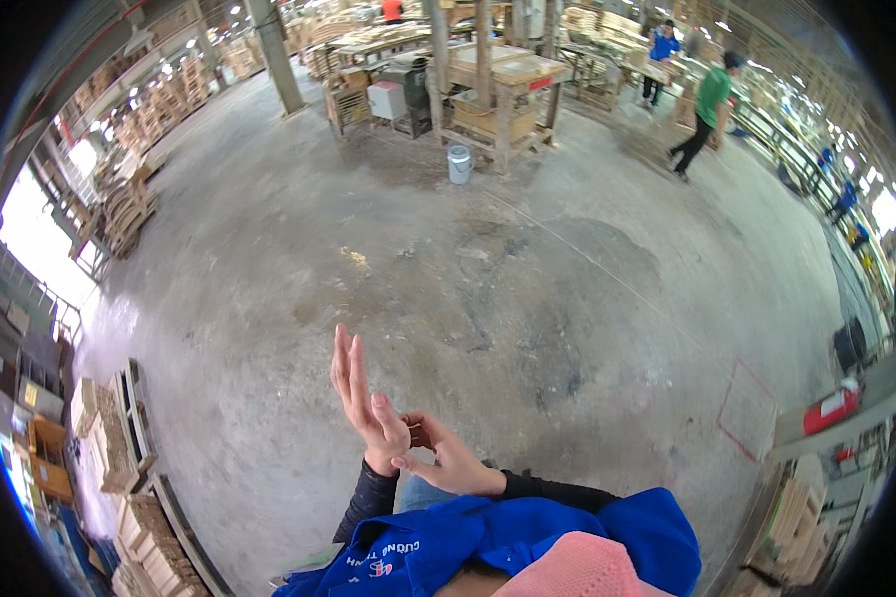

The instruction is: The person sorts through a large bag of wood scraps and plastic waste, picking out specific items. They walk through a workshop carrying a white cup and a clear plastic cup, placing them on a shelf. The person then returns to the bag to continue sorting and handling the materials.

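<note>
My left hand (366, 403) is raised in front of me, its fingers stretched upward and its palm bare. Across from it, my right hand (446, 460) is wrapped round the left wrist, with some of its fingers hidden behind that wrist. Black sleeves (370, 497) cover both forearms. Below them lie my blue jacket (438, 542) and a pink knitted cloth (592, 567). Neither hand shows a tool or a part in it.
Ahead on the concrete floor stands a grey bucket (459, 166) beside a wooden workbench (508, 75). A person in green (713, 104) walks at the far right; another in blue (662, 48) carries a board. Wood stacks (114, 453) line the left. A red object (831, 409) sits at the right.
</note>
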`<state>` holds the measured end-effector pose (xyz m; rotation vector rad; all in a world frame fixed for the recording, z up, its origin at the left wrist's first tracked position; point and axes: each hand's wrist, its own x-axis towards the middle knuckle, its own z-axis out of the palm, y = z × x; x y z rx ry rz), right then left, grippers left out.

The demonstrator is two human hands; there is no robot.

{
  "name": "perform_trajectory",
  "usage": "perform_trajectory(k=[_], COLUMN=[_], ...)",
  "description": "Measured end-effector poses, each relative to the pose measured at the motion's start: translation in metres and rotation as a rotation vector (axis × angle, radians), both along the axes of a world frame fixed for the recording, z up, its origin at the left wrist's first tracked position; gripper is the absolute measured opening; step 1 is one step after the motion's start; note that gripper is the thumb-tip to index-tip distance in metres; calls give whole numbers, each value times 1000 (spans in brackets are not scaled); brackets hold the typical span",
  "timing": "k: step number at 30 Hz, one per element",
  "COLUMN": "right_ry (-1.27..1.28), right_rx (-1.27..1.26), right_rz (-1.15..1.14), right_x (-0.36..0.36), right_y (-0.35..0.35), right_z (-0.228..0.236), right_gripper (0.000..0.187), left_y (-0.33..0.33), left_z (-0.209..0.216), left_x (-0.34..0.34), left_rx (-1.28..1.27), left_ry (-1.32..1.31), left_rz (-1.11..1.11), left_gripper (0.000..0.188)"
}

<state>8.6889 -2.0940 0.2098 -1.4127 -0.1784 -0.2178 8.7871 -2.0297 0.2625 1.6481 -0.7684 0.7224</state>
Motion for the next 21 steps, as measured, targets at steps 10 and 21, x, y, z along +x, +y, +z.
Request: perform_trajectory(k=[10,21], right_ry=[144,144], right_rx=[-38,-157], right_rz=[89,152], right_x=[253,606], right_y=[-99,-161], right_z=[-22,5], right_gripper=[58,55], left_y=[-80,-140], left_z=[-45,-29], left_x=[241,590], left_rx=[-129,-244], left_ry=[255,392], left_rz=[68,109], left_gripper=[20,22])
